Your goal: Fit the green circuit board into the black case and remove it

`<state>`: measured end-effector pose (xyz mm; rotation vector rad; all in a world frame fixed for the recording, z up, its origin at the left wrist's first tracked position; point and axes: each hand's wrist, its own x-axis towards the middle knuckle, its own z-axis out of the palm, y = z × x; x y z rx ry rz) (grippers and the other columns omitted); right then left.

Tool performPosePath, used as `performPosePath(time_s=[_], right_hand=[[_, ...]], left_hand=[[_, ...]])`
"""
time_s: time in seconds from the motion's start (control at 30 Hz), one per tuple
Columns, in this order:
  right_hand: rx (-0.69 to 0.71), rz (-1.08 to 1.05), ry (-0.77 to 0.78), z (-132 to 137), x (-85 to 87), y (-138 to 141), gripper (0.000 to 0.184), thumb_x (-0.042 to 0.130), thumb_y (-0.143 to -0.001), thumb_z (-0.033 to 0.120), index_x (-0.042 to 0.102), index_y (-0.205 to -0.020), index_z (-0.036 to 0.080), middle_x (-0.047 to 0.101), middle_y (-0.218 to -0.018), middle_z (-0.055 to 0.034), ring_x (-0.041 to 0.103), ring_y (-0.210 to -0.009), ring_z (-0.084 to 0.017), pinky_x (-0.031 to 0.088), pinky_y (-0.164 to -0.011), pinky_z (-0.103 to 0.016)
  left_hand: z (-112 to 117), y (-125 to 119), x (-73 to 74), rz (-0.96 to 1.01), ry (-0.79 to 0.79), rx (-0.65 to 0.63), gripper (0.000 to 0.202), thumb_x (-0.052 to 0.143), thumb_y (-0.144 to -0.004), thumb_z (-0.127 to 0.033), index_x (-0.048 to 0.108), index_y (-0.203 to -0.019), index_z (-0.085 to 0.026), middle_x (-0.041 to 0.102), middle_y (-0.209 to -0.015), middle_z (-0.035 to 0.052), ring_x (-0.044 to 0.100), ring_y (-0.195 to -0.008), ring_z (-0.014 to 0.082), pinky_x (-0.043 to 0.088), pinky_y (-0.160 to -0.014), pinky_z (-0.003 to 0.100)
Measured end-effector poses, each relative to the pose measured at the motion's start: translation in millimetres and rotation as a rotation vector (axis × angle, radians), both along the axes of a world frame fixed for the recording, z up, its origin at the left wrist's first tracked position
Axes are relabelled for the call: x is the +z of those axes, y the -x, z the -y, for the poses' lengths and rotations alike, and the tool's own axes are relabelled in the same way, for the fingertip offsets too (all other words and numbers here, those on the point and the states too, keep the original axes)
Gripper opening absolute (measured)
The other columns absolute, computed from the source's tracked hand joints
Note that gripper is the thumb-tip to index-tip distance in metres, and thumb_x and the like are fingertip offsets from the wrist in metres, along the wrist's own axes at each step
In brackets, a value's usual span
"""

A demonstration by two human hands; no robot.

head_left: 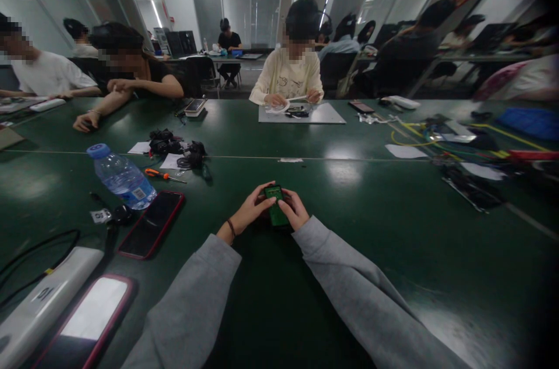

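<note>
A small green circuit board [276, 206] is held between both my hands just above the dark green table [349, 229]. My left hand [248, 210] grips its left edge, thumb laid across the top. My right hand [294, 209] is closed on its right side, fingers curled round the edge. Grey sleeves cover both my forearms.
At my left lie a water bottle [122, 177] on its side, a red-cased phone [151, 223], a second phone [94, 313], a white box [41, 299], an orange screwdriver [163, 174] and black parts [174, 145]. Cables [441, 139] lie right. People sit opposite, one with a grey mat [323, 116].
</note>
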<state>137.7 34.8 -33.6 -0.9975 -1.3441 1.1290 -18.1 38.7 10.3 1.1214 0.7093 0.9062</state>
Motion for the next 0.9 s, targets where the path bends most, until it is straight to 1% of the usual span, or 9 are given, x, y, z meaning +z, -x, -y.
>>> performPosePath(time_s=[0.17,0.3,0.5,0.67,0.9], right_hand=[[-0.009,0.014,-0.006,-0.7,-1.0,-0.2,0.051,0.054,-0.078,0.053,0.043,-0.115,0.019,0.057,-0.104,-0.0093,0.056,-0.094,-0.021,0.047,-0.082,-0.037],[-0.006,0.021,-0.018,-1.0,-1.3,-0.5,0.051,0.053,-0.079,0.053,0.043,-0.115,0.020,0.056,-0.106,-0.0093,0.055,-0.098,-0.021,0.046,-0.085,-0.039],[0.009,0.024,-0.022,1.0,2.5,-0.3,0.051,0.054,-0.080,0.052,0.042,-0.117,0.019,0.056,-0.108,-0.0102,0.055,-0.098,-0.022,0.047,-0.085,-0.040],[-0.005,0.074,-0.087,0.9,2.6,0.0,0.051,0.057,-0.079,0.049,0.042,-0.116,0.018,0.053,-0.111,-0.0106,0.052,-0.104,-0.022,0.042,-0.092,-0.042],[-0.021,0.078,-0.075,1.0,2.1,1.4,0.051,0.056,-0.078,0.051,0.042,-0.116,0.019,0.052,-0.111,-0.0100,0.051,-0.104,-0.022,0.042,-0.093,-0.042]], left_hand=[[-0.9,-0.9,-0.4,-0.019,-0.015,0.008,0.058,0.063,-0.075,-0.035,0.041,-0.128,-0.027,0.054,-0.117,0.0096,0.055,-0.102,0.0244,0.047,-0.083,0.040],[-0.9,-0.7,0.3,-0.024,-0.009,0.006,0.057,0.063,-0.075,-0.035,0.041,-0.127,-0.027,0.054,-0.118,0.0094,0.056,-0.102,0.0239,0.047,-0.083,0.040],[-0.5,-1.3,-0.8,-0.021,-0.021,0.025,0.056,0.063,-0.075,-0.036,0.043,-0.126,-0.027,0.055,-0.116,0.0093,0.056,-0.101,0.0242,0.048,-0.081,0.039],[-0.2,-1.3,-1.0,-0.027,-0.016,0.032,0.055,0.062,-0.075,-0.036,0.043,-0.126,-0.026,0.055,-0.115,0.0094,0.055,-0.102,0.0243,0.048,-0.080,0.037],[-0.9,-0.5,-2.2,-0.032,-0.017,0.024,0.054,0.062,-0.075,-0.037,0.044,-0.125,-0.027,0.055,-0.115,0.0088,0.056,-0.099,0.0228,0.049,-0.078,0.036]])
